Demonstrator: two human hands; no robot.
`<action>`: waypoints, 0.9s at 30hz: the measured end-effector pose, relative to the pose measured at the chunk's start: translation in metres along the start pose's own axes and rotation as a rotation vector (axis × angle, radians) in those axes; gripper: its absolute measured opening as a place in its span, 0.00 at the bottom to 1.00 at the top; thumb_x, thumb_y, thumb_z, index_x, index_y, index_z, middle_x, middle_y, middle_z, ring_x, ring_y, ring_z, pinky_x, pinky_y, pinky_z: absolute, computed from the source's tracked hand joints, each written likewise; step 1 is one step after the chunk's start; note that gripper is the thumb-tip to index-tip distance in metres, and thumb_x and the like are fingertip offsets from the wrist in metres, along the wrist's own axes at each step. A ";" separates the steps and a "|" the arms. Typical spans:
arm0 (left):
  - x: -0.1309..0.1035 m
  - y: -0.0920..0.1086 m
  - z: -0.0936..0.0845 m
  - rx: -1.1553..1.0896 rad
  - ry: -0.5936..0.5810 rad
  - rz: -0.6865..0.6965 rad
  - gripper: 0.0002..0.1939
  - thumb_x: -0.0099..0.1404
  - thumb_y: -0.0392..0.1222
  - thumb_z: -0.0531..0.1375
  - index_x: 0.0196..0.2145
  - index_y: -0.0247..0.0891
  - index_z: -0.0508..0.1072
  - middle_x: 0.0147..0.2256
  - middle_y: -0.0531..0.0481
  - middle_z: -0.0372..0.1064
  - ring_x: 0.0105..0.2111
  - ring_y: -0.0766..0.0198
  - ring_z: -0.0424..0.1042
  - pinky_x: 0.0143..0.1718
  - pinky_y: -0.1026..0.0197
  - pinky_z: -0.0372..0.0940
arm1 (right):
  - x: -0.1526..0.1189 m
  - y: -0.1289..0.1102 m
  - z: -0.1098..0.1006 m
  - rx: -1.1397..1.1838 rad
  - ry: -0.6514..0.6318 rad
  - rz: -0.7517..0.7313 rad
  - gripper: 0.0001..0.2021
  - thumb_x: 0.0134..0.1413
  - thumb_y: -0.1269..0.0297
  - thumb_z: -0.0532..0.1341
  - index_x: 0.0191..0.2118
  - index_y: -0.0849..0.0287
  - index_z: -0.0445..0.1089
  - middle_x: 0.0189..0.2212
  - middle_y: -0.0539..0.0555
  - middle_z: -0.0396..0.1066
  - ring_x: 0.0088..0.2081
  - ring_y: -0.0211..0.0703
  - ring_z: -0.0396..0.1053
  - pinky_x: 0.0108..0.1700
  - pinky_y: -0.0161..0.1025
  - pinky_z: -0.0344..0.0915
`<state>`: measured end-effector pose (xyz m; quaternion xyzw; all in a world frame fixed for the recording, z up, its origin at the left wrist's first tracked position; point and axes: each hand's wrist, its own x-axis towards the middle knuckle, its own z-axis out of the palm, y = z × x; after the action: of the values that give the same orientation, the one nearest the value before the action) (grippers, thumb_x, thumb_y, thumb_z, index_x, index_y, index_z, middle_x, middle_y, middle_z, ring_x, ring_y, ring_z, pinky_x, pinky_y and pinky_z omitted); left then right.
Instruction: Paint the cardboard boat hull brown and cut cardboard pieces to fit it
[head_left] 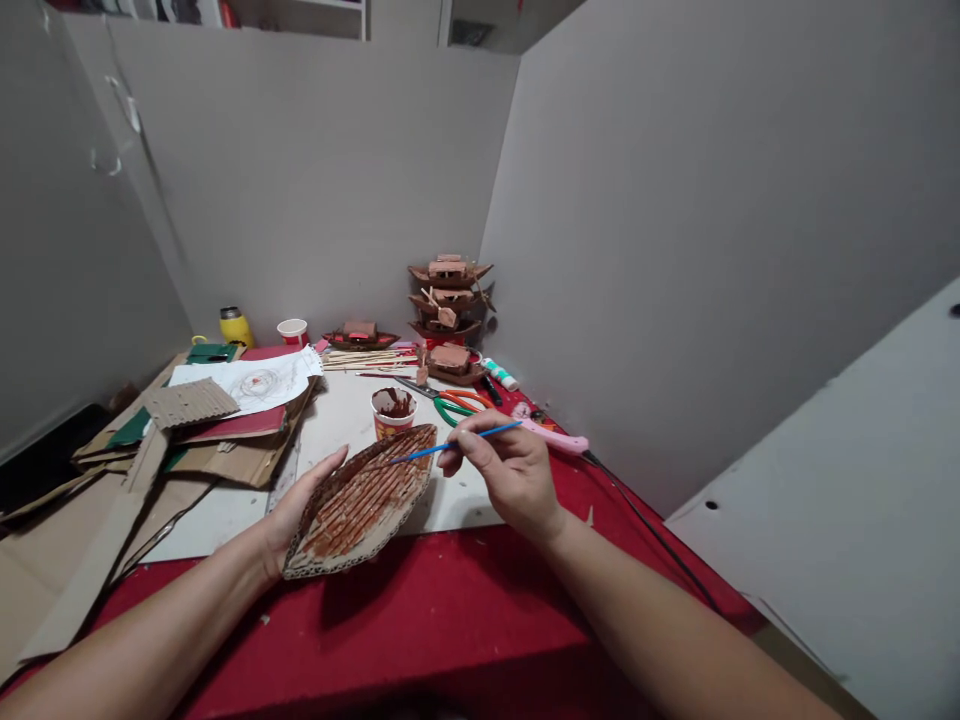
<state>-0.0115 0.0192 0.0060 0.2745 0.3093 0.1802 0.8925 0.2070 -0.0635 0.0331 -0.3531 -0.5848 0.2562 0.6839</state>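
Observation:
A leaf-shaped cardboard boat piece [367, 500] is tilted in my left hand [289, 510], which grips its left side; most fingers are hidden beneath it. Reddish-brown paint covers much of its ridged inside, while the lower edge shows bare cardboard. My right hand [514, 470] pinches a thin blue paintbrush [480, 436], its tip touching the boat's inner surface near the upper middle. Just behind the boat stands a paper cup [394, 425] with dark brown paint inside and on its rim.
Finished small boats [450, 300] are stacked at the back, near wooden sticks [367, 360]. Scissors [457, 405] and a pink corded tool [559, 437] lie right of the cup. Cardboard sheets [247, 465] and a drawing [251, 380] fill the left. Grey partitions [322, 170] enclose the table.

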 end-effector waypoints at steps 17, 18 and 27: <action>-0.010 0.004 0.008 0.054 0.116 -0.005 0.27 0.66 0.54 0.57 0.54 0.28 0.72 0.40 0.36 0.80 0.39 0.47 0.80 0.45 0.51 0.72 | 0.009 -0.008 -0.003 0.081 0.108 0.080 0.13 0.55 0.53 0.65 0.33 0.58 0.69 0.20 0.49 0.74 0.22 0.39 0.74 0.25 0.35 0.74; -0.010 0.004 0.010 0.045 0.130 -0.010 0.28 0.66 0.54 0.57 0.54 0.28 0.72 0.39 0.36 0.80 0.38 0.47 0.80 0.45 0.51 0.72 | 0.009 -0.007 -0.002 0.084 0.102 0.103 0.13 0.55 0.53 0.65 0.33 0.58 0.69 0.20 0.49 0.74 0.22 0.39 0.74 0.25 0.35 0.74; -0.010 0.001 0.006 0.009 0.083 0.032 0.29 0.66 0.51 0.59 0.56 0.25 0.70 0.46 0.35 0.78 0.47 0.49 0.77 0.54 0.56 0.66 | 0.004 0.001 0.010 -0.015 -0.023 0.123 0.14 0.59 0.53 0.62 0.30 0.59 0.69 0.23 0.49 0.68 0.23 0.37 0.70 0.26 0.33 0.72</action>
<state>-0.0150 0.0130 0.0154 0.2756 0.3425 0.2044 0.8747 0.1975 -0.0581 0.0354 -0.3905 -0.5715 0.2975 0.6576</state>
